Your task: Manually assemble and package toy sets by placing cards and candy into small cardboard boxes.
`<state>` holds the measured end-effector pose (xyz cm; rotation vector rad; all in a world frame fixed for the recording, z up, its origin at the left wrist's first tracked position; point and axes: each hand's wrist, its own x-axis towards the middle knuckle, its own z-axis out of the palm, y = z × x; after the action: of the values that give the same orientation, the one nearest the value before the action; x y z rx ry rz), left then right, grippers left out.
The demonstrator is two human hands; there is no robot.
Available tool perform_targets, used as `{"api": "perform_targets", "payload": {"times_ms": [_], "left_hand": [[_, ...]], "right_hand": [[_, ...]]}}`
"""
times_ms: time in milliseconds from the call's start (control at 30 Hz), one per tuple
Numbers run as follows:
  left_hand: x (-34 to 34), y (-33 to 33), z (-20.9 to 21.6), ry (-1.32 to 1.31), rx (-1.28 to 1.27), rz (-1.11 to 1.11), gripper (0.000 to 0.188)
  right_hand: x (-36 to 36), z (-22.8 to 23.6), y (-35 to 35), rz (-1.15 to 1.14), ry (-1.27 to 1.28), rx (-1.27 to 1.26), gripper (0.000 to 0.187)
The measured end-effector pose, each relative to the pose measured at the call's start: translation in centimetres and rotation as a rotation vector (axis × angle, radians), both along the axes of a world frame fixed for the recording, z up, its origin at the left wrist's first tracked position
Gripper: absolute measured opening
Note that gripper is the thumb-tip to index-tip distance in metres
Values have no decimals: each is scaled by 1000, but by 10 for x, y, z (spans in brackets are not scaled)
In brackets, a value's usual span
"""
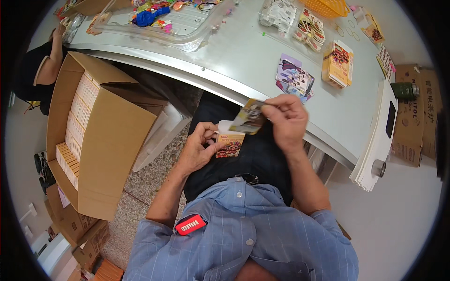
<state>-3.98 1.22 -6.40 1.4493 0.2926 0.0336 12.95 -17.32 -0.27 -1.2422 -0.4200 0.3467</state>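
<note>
Two hands at work over the lap. Left hand [199, 150] is clamped around a small orange printed cardboard box [229, 144], mouth up so it can be loaded. Right hand [286, 119], at 1 o'clock of it, pinches a glossy picture card [249, 117] just above the opening. Further at 1 o'clock, loose card stack [294, 77] and orange box pile [338, 63] on the grey metal table [234, 61].

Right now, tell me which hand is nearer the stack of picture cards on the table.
Right. The right hand is just below the stack of picture cards, pinching a card; the left hand is lower, holding a small box.
</note>
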Motion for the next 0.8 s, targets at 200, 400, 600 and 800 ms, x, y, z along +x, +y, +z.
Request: {"api": "perform_targets", "payload": {"times_ms": [200, 400, 600, 800], "left_hand": [[1, 4, 3, 84, 1, -102, 39], [-5, -1, 2, 67, -67, -34, 40], [-6, -1, -1, 18, -3, -45, 41], [-10, -2, 4, 32, -1, -32, 40]], "right_hand": [[-25, -38, 14, 13, 44, 51, 17], [-16, -47, -6, 80, -104, -148, 13], [-10, -24, -3, 231, -648, -388, 11], [21, 50, -16, 53, -932, -482, 14]]}}
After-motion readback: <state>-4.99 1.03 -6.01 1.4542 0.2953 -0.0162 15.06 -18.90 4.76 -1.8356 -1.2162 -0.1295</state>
